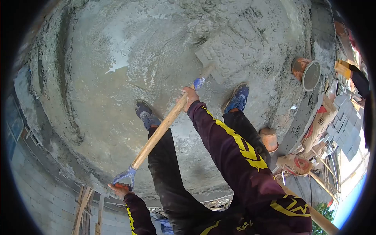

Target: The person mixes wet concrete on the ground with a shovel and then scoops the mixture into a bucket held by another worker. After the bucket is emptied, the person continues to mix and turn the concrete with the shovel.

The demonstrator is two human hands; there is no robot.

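Note:
A shovel (156, 135) with a wooden shaft slants across the view, from a blue D-shaped handle at lower left to a blade (221, 58) caked with wet grey mix. My right hand (191, 96) is wrapped round the shaft just above its blue lower collar. At the other end, my left hand (120, 190) grips the D-shaped handle, its fingers partly hidden. Under and around the blade lies wet grey mortar (156, 51), with a pale watery patch to the left. My two shoes stand in it, one on either side of the shaft.
An orange bucket (300, 67) lies tilted at the right rim, its mouth grey. Another orange bucket (269, 139) is by my right leg. Cement bags (320, 123), stacked grey pavers (344, 127) and sticks lie further right. A block wall (43, 188) and planks (83, 207) are at lower left.

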